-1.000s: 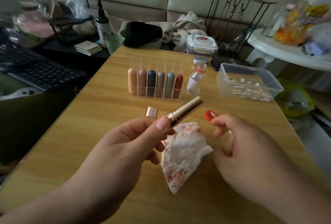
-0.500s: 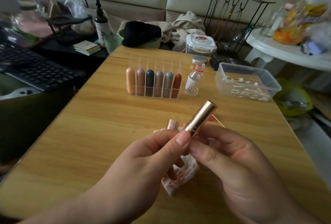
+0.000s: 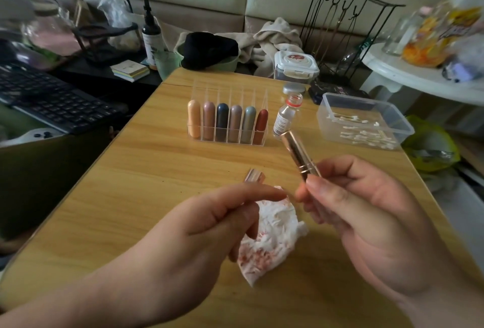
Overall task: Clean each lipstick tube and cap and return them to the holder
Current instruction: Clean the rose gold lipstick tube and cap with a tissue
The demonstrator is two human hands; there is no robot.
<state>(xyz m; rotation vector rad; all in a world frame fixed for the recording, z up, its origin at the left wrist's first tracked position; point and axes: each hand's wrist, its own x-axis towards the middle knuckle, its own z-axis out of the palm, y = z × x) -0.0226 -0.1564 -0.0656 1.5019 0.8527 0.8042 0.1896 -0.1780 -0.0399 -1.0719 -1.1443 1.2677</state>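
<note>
The left grip (image 3: 207, 225) has released the rose-gold tube (image 3: 298, 152) and hovers loose and empty over the stained tissue (image 3: 272, 238) on the counter (image 3: 157, 170), the cap (image 3: 254, 176) lying just beyond. The right grip (image 3: 366, 217) now pinches the tube's base, tilted up, so wiping can probably start

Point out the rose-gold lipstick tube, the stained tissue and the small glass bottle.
rose-gold lipstick tube (image 3: 297, 153): head view, middle of its barrel.
stained tissue (image 3: 277, 228): head view, its crumpled white centre.
small glass bottle (image 3: 285, 119): head view, its labelled body.
</note>
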